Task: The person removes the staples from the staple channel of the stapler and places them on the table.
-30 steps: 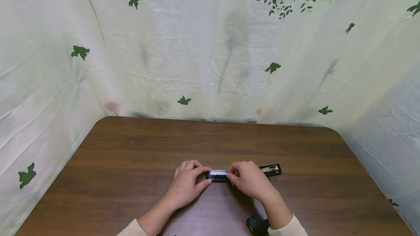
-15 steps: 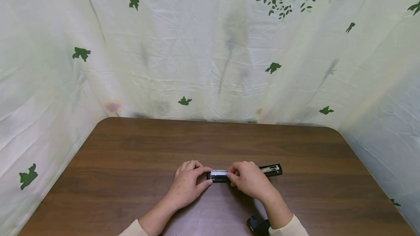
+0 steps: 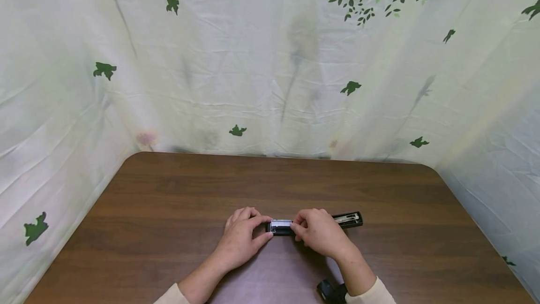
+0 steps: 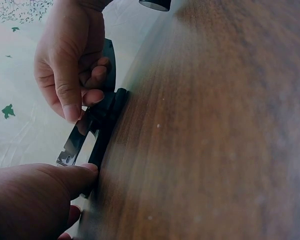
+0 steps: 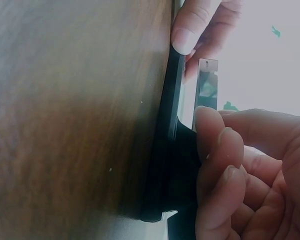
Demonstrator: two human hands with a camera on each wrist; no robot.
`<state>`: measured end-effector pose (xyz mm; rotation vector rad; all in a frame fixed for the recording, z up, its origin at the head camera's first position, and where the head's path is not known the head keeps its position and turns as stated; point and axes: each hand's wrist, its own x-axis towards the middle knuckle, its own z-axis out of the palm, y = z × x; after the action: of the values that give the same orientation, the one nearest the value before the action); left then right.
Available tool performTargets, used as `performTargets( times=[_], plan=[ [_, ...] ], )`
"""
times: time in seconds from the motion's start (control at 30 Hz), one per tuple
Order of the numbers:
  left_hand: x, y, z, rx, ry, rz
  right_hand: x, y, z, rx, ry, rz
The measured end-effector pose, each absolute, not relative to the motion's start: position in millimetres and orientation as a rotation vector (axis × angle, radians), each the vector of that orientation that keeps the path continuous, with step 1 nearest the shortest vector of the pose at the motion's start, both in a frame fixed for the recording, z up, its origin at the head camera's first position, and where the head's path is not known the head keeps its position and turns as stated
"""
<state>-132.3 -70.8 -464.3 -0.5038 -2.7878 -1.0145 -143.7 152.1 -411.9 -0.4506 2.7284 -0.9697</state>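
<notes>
A black stapler (image 3: 281, 228) lies opened out on the table, its top cover (image 3: 351, 219) swung back to the right. My left hand (image 3: 239, 232) pinches the left end of the stapler's base between thumb and forefinger. Over the middle, my right hand (image 3: 318, 231) grips the stapler with curled fingers, its fingertips at the silvery metal magazine (image 4: 76, 142). Seen from the right wrist, the magazine's free end (image 5: 207, 75) stands apart from the black base (image 5: 162, 145), leaving a narrow gap. The right fingers hide the hinge area in the head view.
The brown wooden table (image 3: 190, 186) reaches back to a pale curtain (image 3: 261, 69) printed with leaves, which also hangs along both sides. A black device (image 3: 331, 291) sits at the right wrist, near the sleeve.
</notes>
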Motion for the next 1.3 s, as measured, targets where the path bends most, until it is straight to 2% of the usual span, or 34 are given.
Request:
performTargets(
  times=[1.3],
  plan=[
    [-132.0,-71.6,-463.9,-0.492,-2.803,-1.033,-143.2,148.2,-414.1,-0.479,2.78,-1.014]
  ],
)
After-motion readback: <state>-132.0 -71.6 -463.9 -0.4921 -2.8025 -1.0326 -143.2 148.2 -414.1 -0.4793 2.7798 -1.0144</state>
